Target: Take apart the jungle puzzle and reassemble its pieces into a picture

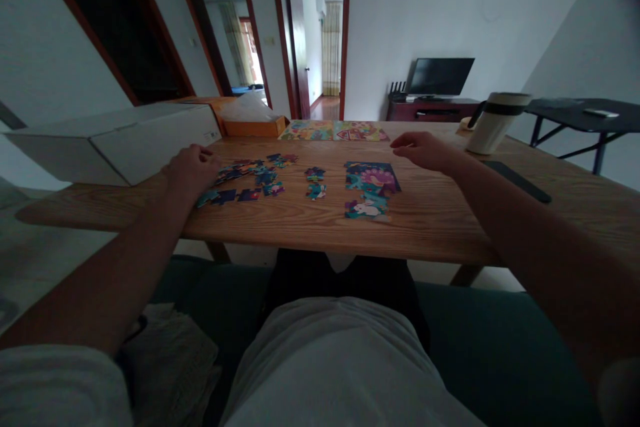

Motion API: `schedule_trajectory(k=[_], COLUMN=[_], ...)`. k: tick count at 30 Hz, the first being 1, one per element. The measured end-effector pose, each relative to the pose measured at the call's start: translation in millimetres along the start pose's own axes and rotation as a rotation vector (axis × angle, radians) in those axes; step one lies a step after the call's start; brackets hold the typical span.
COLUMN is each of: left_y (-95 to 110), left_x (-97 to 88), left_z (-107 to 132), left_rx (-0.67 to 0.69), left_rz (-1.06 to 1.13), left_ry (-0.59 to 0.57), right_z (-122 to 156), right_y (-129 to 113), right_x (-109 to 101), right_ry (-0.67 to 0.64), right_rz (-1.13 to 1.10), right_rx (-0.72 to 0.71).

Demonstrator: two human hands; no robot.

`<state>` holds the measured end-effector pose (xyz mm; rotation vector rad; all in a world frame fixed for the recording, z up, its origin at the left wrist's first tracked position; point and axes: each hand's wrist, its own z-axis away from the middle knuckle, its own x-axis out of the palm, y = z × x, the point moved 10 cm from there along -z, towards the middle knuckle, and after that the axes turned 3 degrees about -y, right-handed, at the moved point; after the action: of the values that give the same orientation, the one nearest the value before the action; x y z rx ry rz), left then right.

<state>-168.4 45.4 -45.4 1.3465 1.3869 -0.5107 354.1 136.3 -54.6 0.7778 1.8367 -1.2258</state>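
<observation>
My left hand (193,168) is at the left edge of a loose heap of jigsaw pieces (247,169). Its fingers are curled in, and whatever they may hold is hidden. My right hand (420,150) hovers right of a partly joined jigsaw puzzle (373,180), fingers stretched out and nothing seen in them. This joined section is dark blue with a pink shape. Just below it, and touching, is a joined strip with a white rabbit (365,208). Between heap and puzzle lie two small groups of pieces, an upper one (315,174) and a lower one (316,191).
A white box (115,140) and an orange tray (255,127) with a plastic bag stand at the back left. Colourful picture sheets (334,130) lie at the far edge. On the right are a tumbler (497,123) and a dark flat object (517,180).
</observation>
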Motion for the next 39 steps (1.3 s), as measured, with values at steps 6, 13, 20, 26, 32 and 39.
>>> schedule_trajectory(k=[6, 13, 20, 26, 32, 39], left_y=[141.2, 186.3, 218.0, 237.8, 228.9, 246.4], left_x=[60.2, 98.1, 109.6, 121.8, 119.8, 122.8], left_z=[67.7, 82.6, 66.9, 59.1, 61.8, 84.7], left_rx=[0.626, 0.693, 0.728, 0.781, 0.783, 0.863], left_rz=[-0.066, -0.159, -0.226, -0.307, -0.17, 0.096], left_ry=[-0.609, -0.848, -0.908, -0.886, -0.873, -0.893], right_z=[-10.0, -4.2, -4.8, -7.3, -4.6, -3.3], right_y=[43.3, 46.1, 41.7, 45.4, 42.0, 44.1], right_x=[37.3, 50.0, 51.7, 51.0, 48.6, 43.6], right_ry=[0.011, -0.019, -0.03, -0.041, -0.072, -0.079], right_rz=[0.182, 0.216, 0.242, 0.216, 0.199, 0.159], right_rx=[0.044, -0.003, 0.026, 0.031, 0.06, 0.081])
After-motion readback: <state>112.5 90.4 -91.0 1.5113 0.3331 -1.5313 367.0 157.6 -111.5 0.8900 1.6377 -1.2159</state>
